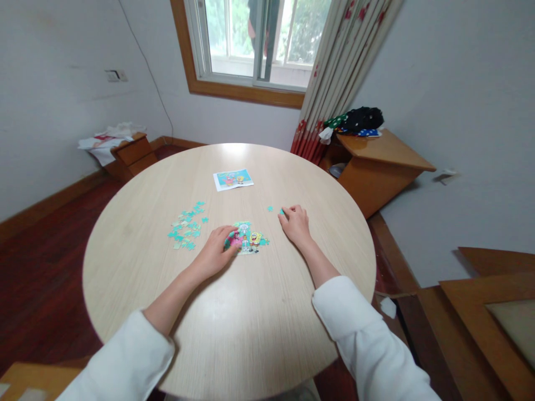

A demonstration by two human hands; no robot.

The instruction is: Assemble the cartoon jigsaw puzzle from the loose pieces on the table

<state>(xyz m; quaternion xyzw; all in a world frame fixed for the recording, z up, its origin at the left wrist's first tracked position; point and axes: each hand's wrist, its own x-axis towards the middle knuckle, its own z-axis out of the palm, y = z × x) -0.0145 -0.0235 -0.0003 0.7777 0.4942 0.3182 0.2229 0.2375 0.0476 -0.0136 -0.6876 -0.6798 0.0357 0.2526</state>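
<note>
A partly joined jigsaw puzzle (246, 238) with cartoon figures lies flat on the round table. My left hand (218, 249) rests at its left edge, fingers apart and partly over it. To the right, my right hand (295, 223) has its fingers pinched on a small teal puzzle piece (281, 211) at the tabletop. Another loose teal piece (270, 209) lies just left of that hand. Many loose teal and pale green pieces (188, 227) are spread left of my left hand. The picture card (233, 180) with the same cartoon figures lies beyond the puzzle.
The round wooden table (251, 334) fills the middle. At the back right, a wooden cabinet (376, 161) carries a heap of dark cloth (361, 120). A small wooden stand (134, 156) with papers is at the back left. A curtain (330, 83) hangs beside the window.
</note>
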